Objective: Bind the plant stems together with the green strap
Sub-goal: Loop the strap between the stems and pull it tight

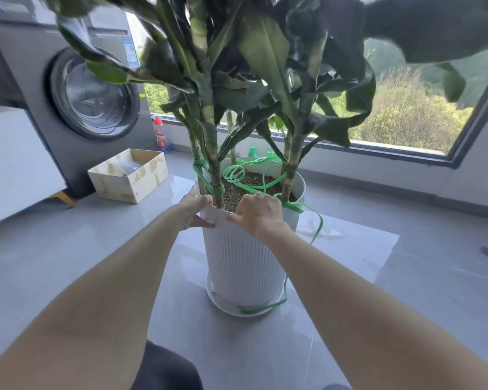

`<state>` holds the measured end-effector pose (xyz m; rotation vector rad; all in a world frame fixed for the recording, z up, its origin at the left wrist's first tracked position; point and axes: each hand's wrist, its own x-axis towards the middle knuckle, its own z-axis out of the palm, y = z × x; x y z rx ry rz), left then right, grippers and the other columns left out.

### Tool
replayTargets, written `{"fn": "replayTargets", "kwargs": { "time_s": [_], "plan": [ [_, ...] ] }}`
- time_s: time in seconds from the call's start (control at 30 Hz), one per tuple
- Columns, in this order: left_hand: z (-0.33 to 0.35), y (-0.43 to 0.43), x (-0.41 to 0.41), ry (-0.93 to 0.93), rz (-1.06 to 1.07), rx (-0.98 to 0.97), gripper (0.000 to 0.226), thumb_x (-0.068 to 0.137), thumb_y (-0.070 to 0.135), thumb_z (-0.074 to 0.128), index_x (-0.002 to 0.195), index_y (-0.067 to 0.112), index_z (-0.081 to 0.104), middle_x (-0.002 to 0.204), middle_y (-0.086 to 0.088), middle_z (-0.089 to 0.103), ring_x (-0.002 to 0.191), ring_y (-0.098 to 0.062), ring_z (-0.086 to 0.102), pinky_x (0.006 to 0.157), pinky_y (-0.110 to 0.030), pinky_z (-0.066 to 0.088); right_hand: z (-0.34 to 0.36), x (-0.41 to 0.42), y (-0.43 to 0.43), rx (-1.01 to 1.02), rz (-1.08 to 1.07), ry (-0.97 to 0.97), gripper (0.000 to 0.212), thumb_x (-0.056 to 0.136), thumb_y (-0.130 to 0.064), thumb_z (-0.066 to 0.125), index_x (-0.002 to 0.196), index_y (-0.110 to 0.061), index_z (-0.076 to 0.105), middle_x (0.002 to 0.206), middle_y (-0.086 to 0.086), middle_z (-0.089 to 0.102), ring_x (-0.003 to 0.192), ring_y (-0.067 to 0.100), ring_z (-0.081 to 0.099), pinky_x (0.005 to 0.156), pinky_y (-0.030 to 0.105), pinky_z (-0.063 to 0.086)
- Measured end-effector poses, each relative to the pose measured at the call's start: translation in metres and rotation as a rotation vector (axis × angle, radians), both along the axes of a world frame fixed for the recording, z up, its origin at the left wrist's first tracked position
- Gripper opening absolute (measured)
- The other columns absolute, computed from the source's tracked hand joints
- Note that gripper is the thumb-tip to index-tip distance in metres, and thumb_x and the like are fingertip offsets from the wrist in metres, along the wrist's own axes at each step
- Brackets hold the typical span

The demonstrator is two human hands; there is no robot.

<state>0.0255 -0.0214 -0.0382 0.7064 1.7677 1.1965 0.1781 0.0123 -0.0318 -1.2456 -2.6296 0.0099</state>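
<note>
Fingers of the left hand [193,209] curl over the near rim of the pot [243,266], with the thumb pressed to its outer wall, so the rim is pinched. The right hand [258,216] grips the same rim just beside it, knuckles up, fingers hooked inside and thumb outside. Neither hand touches the green strap [234,174]. The strap is wound round the plant stems [212,159] at the left of the pot, lies in loose loops on the soil [251,182], passes the base of the right-hand stem, then hangs over the rim and trails down to the saucer [219,304] under the pot. The pot is white and ribbed and stands on a grey tiled floor [68,249]. Behind it to the left are an open box [130,181], a red-capped bottle [160,136] whose label is too blurred to read, and a washing machine [93,94] bearing a blue-and-white sticker, also illegible. A window [406,116] lies beyond.
</note>
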Motion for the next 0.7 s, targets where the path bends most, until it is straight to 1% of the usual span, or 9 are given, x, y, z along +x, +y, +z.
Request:
{"fn": "replayTargets", "kwargs": {
  "time_s": [0.1,0.17,0.23,0.3,0.33,0.43,0.57,0.63,0.7],
  "plan": [
    [0.001,-0.003,0.002,0.055,0.015,-0.046,0.031,0.093,0.013,0.049,0.123,0.015,0.043,0.129,-0.018,0.048,0.089,-0.037,0.061,0.058,-0.036,0.059,0.006,0.004,-0.003,-0.09,-0.022,0.013,0.03,0.09,-0.045,0.055,0.088,-0.019,0.069,0.083,0.0,0.055,0.086,0.021,0.056,0.069,0.027,0.036],
    [0.002,-0.007,0.006,0.132,0.023,-0.068,0.032,0.095,0.016,0.049,0.126,0.006,0.046,0.125,-0.017,0.051,0.091,-0.035,0.06,0.067,-0.037,0.057,0.01,0.009,-0.006,-0.159,-0.025,0.048,0.02,0.09,-0.036,0.057,0.085,-0.02,0.067,0.084,-0.001,0.058,0.084,0.021,0.057,0.068,0.027,0.038],
    [0.003,-0.009,0.011,0.184,0.038,-0.076,0.032,0.095,0.014,0.047,0.124,0.001,0.048,0.117,-0.016,0.054,0.091,-0.032,0.058,0.076,-0.038,0.053,0.014,0.014,-0.008,-0.216,-0.026,0.103,0.019,0.089,-0.025,0.055,0.088,-0.015,0.071,0.09,0.001,0.066,0.087,0.022,0.063,0.066,0.027,0.045],
    [0.008,-0.012,0.015,0.246,0.066,-0.075,0.03,0.094,0.013,0.048,0.12,-0.001,0.05,0.11,-0.015,0.051,0.093,-0.031,0.055,0.075,-0.036,0.05,0.016,0.019,-0.011,-0.269,-0.032,0.168,0.021,0.088,-0.015,0.053,0.091,-0.013,0.074,0.096,0.006,0.071,0.088,0.025,0.066,0.072,0.034,0.055],
    [0.011,-0.014,0.017,0.288,0.079,-0.075,0.029,0.092,0.012,0.049,0.118,-0.001,0.051,0.11,-0.014,0.05,0.096,-0.031,0.054,0.075,-0.036,0.05,0.017,0.023,-0.012,-0.28,-0.038,0.193,0.022,0.087,-0.013,0.052,0.092,-0.011,0.074,0.098,0.008,0.071,0.089,0.026,0.066,0.075,0.037,0.057],
    [0.019,-0.019,0.019,0.4,0.118,-0.06,0.023,0.088,0.01,0.05,0.108,-0.001,0.055,0.11,-0.017,0.053,0.094,-0.032,0.053,0.083,-0.042,0.054,0.02,0.036,-0.012,-0.253,-0.073,0.248,0.023,0.087,-0.011,0.052,0.094,-0.009,0.073,0.1,0.011,0.071,0.093,0.029,0.065,0.079,0.04,0.056],
    [0.029,-0.025,0.023,0.4,0.13,0.002,0.017,0.087,0.009,0.05,0.101,0.003,0.057,0.106,-0.017,0.058,0.093,-0.032,0.057,0.084,-0.042,0.055,0.024,0.049,-0.009,-0.16,-0.216,0.313,0.019,0.088,-0.01,0.052,0.089,-0.007,0.071,0.095,0.013,0.068,0.086,0.031,0.061,0.066,0.036,0.049],
    [0.032,-0.027,0.026,0.365,0.108,0.02,0.013,0.088,0.009,0.051,0.097,0.004,0.057,0.102,-0.015,0.057,0.095,-0.031,0.057,0.084,-0.04,0.054,0.024,0.052,-0.005,-0.146,-0.309,0.347,0.018,0.087,-0.012,0.055,0.097,-0.004,0.068,0.101,0.014,0.065,0.09,0.031,0.06,0.066,0.033,0.043],
    [0.033,-0.029,0.03,0.355,0.083,0.015,0.01,0.087,0.008,0.053,0.094,0.003,0.058,0.099,-0.013,0.056,0.091,-0.028,0.055,0.083,-0.039,0.054,0.023,0.055,-0.001,-0.238,-0.363,0.342,0.026,0.086,-0.012,0.057,0.111,-0.002,0.058,0.109,0.013,0.06,0.094,0.028,0.056,0.069,0.031,0.039]
  ]
}}
